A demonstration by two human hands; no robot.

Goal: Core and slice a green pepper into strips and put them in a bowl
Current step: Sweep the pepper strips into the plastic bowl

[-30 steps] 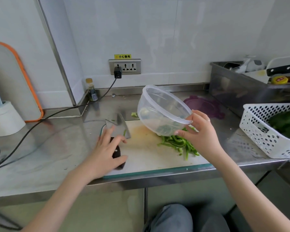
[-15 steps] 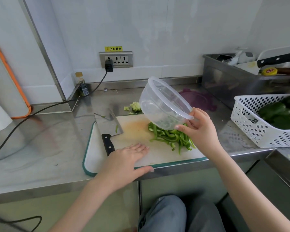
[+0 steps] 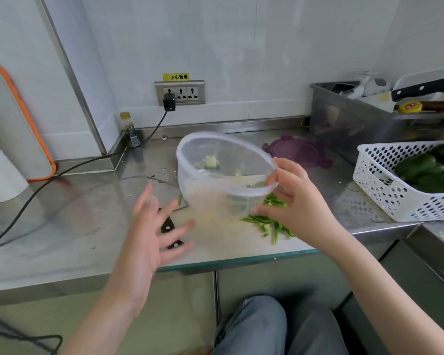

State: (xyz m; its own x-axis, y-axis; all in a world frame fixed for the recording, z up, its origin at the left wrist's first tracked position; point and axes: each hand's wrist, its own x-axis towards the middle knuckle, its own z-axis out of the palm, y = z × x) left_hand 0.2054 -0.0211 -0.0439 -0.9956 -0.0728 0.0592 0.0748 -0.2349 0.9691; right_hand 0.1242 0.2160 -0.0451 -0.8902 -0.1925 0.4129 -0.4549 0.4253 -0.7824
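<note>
Left hand: fingers spread and straight, holding nothing, blurred, above the near-left part of the board. Whether it touches the board cannot be told.

Knife: black riveted handle showing between and just beyond the left fingers; the blade runs away from them, mostly hidden.

Bowl: clear plastic, off the board, tipped so its mouth faces left and up. It lies just right of the left fingertips and directly over the left end of the strips. No strips can be made out inside; the pale core scrap and green bits showing through its wall seem to lie on the counter behind.

Right hand: grasping the bowl at its right rim, thumb over the edge, fingers curled under the wall.

Strips: loose pile on the board, right of the left fingers with the bowl between, directly under the right fingers. Long axis of most pieces runs roughly left to right, a few stragglers pointing toward the near edge.

Basket: white, perforated, well right of the right hand, holding whole green peppers.

Judgement: the free left hand is the one to gather; its sweep would go rightward, across the board, to reach the pile and push it toward the bowl's lowered lip.
</note>
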